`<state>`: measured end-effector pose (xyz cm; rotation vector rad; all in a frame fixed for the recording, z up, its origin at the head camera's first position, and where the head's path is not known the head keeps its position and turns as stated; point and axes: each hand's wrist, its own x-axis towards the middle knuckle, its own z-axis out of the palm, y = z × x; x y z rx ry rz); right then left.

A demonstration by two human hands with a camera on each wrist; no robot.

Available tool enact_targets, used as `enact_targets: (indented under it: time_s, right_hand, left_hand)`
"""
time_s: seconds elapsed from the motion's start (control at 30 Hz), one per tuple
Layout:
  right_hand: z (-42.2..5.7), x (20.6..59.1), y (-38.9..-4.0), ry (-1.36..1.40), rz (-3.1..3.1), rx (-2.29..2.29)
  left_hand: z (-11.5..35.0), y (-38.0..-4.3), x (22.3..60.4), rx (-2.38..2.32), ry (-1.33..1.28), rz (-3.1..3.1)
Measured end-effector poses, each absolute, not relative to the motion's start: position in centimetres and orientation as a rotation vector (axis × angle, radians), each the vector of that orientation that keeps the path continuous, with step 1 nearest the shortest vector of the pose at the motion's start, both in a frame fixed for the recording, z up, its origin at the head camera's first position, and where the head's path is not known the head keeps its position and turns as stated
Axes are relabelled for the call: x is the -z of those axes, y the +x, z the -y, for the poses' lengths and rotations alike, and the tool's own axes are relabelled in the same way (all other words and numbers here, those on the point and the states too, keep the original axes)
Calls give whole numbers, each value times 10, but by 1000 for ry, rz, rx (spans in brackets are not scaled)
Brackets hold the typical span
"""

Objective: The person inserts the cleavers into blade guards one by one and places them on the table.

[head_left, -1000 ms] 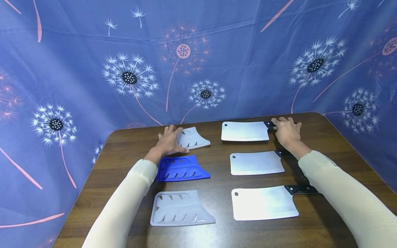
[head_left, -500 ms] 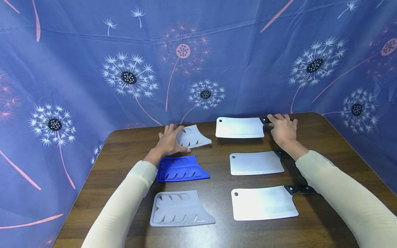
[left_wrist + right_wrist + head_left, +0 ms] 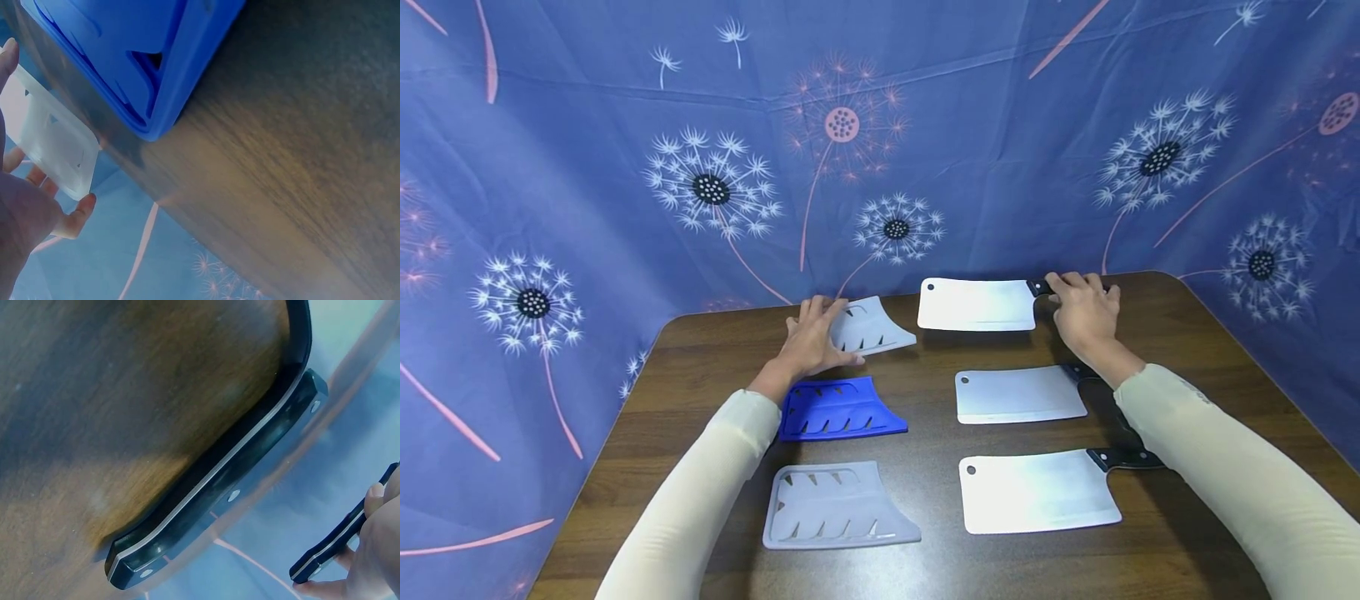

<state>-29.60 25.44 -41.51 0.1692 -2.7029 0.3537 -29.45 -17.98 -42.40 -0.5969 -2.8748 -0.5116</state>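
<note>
At far right, our right hand (image 3: 1084, 314), clamped on a cleaver (image 3: 976, 306), had narrowed the gap to the cover (image 3: 874, 327) our left hand (image 3: 811, 339) pinched.

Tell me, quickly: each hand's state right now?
Left hand: holding the farthest translucent white plastic blade cover.
Right hand: holding the farthest broad metal cleaver by its black handle.
</note>
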Motion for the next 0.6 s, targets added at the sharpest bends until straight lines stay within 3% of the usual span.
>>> enact_targets:
  time_s: [0.6]
  right_hand:
    - [-254,414,-298,225,2474,-320]
  left_hand:
    - [181,-296,417,462,-538,2729]
